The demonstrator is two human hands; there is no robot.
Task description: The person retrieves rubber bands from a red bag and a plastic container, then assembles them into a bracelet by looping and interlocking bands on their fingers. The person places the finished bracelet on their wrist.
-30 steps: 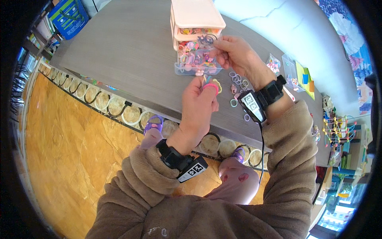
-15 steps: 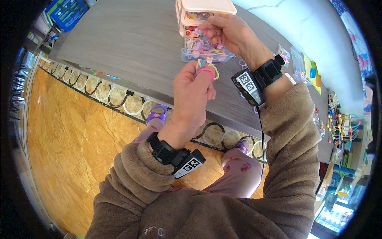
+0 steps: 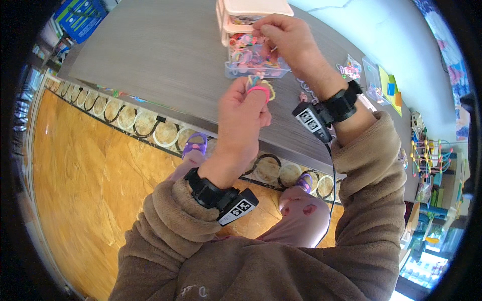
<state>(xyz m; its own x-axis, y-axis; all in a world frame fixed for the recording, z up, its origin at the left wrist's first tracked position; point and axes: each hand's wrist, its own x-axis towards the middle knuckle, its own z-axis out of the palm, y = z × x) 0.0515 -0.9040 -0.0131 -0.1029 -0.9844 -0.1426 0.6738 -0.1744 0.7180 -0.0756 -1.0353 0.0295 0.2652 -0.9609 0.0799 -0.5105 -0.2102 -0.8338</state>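
We stand at a grey worktop with both hands raised over a small pink drawer unit at its far side. Its clear drawer is pulled out toward us, so the tangle of coloured hair ties inside lies open to reach.

Our left hand is clenched around a small bunch of hair ties: a pink loop, with a yellow one beside it, sticks out above the curled fingers, just near of the drawer's front edge. Held that way, the bunch stays gathered in one fist and close to the drawer.

Our right hand hangs over the drawer's right part, its fingers pinched together at the tips. They seem to hold something thin, but we cannot tell what, or whether it is only a pinch on air.

More loose ties lie on the worktop just right of the drawer, beneath the right wrist. Farther right sit small clear packets and yellow paper pieces. Both wrists carry black bands with tagged blocks.
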